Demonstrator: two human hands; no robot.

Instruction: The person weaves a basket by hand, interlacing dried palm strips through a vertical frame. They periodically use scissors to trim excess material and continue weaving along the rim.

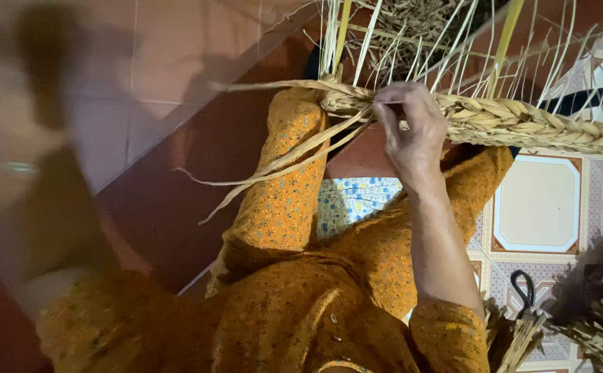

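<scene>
I pinch my right hand [412, 131] shut on the straw braid [522, 124] stretched across my knee [294, 117] to keep it taut, while my blurred left hand [39, 69] is raised, its grip unclear.

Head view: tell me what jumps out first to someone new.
A thick straw braid runs across the top, with loose strands trailing to the left over an orange-clad knee. The right hand pinches the braid near the centre. At the left edge the left arm is a dark blur wearing a bangle, while black scissors lie on the patterned floor tiles at lower right.
</scene>
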